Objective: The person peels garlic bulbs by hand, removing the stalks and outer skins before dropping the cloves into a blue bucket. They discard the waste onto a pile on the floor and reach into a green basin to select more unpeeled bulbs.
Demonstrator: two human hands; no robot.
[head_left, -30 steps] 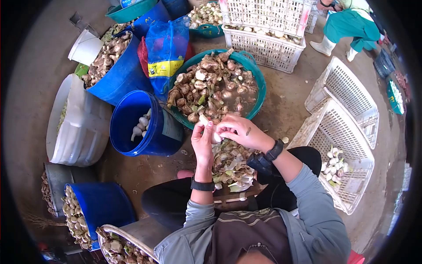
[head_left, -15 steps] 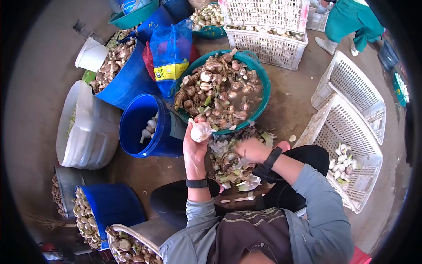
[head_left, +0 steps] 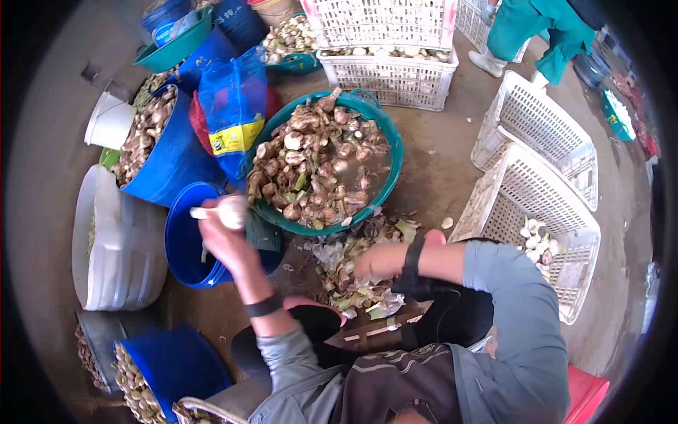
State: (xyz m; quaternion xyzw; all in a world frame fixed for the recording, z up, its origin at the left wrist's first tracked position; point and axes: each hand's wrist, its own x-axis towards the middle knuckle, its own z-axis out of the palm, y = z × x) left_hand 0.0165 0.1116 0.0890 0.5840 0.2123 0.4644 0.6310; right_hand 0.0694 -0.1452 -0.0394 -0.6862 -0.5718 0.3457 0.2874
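A peeled white garlic bulb (head_left: pixel 232 212) with its stem pointing left is in my left hand (head_left: pixel 227 244), whose fingers are closed round it. It is above the mouth of a blue bucket (head_left: pixel 178 244); little of the inside shows behind the hand. My right hand (head_left: pixel 378 263) hovers low over a heap of garlic skins and leaves (head_left: pixel 339 258), its fingers smeared by motion. Just ahead stands a green basin (head_left: pixel 397 159) of dirty, unpeeled garlic bulbs (head_left: pixel 311 152) in murky water.
To the right are white crates (head_left: pixel 487 194), one holding several clean bulbs (head_left: pixel 540 247). Stacked crates (head_left: pixel 385 81) stand at the back. Tipped blue buckets (head_left: pixel 169 155) and a white tub (head_left: pixel 127 261) line the left. A person in green trousers (head_left: pixel 540 32) stands at far right.
My left hand has carried the garlic bulb leftward from in front of the basin to above the blue bucket. My right hand has shifted slightly left and down over the skins. The view has also shifted.
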